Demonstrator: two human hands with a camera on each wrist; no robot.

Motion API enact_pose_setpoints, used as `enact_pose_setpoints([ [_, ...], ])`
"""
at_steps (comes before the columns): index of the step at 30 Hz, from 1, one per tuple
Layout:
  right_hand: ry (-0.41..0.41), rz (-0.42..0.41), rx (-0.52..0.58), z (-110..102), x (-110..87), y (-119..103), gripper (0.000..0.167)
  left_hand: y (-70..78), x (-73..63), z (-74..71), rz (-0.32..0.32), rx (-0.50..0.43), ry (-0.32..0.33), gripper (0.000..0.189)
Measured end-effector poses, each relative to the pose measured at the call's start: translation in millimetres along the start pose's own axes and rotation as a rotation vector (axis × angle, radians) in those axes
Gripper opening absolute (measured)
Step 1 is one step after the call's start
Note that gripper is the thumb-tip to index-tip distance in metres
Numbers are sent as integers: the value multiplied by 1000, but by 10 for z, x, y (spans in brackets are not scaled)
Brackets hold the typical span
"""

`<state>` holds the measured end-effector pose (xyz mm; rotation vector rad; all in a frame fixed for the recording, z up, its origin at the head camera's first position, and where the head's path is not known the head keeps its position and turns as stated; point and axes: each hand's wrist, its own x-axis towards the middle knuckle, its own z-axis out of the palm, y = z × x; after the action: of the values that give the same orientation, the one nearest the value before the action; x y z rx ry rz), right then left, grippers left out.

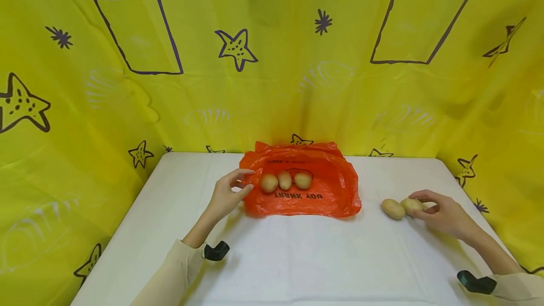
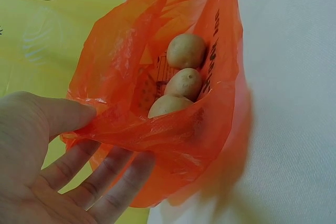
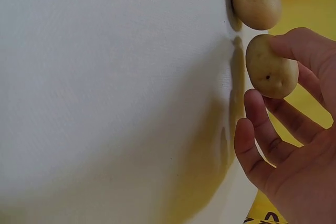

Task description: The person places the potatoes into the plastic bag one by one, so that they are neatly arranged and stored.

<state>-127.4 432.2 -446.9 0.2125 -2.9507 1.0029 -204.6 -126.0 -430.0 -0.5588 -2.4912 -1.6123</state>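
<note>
An orange-red plastic bag (image 1: 333, 199) printed "THANK YOU" lies with its mouth spread, and three potatoes (image 2: 187, 51) sit in a row inside it. My left hand (image 1: 227, 196) holds the bag's left rim, thumb inside and fingers behind the film, as the left wrist view shows. Off to the right, my right hand (image 1: 446, 214) pinches a potato (image 3: 270, 69) between thumb and fingers. Close beside that one, another potato (image 1: 393, 208) rests on the table. Whether the pinched potato touches the table is hard to tell.
A white cloth covers the table (image 1: 297, 259). Yellow curtains (image 1: 276, 93) with drawn stars and fish hang behind it and along both sides. A dark wrist device (image 1: 216, 251) sits at the left cuff, a similar device (image 1: 477, 282) at the right.
</note>
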Motion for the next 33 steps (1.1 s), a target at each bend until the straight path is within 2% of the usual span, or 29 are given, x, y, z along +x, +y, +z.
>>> enact_pose_setpoints([
  [9,23,-29,-40,-90,-2,-25,36,-3,5,2,1,4,9,33],
  [13,33,-43,-23,-140,-9,-63,36,2,-2,21,-1,2,21,34],
  [15,39,-55,-11,-159,-12,-85,35,43,-14,25,-2,-1,22,34],
  [22,98,-108,-12,-204,-34,-146,34,383,-93,-28,10,-8,8,32],
  [33,123,-131,29,-256,-89,-246,36,402,-110,-26,17,-7,13,31],
])
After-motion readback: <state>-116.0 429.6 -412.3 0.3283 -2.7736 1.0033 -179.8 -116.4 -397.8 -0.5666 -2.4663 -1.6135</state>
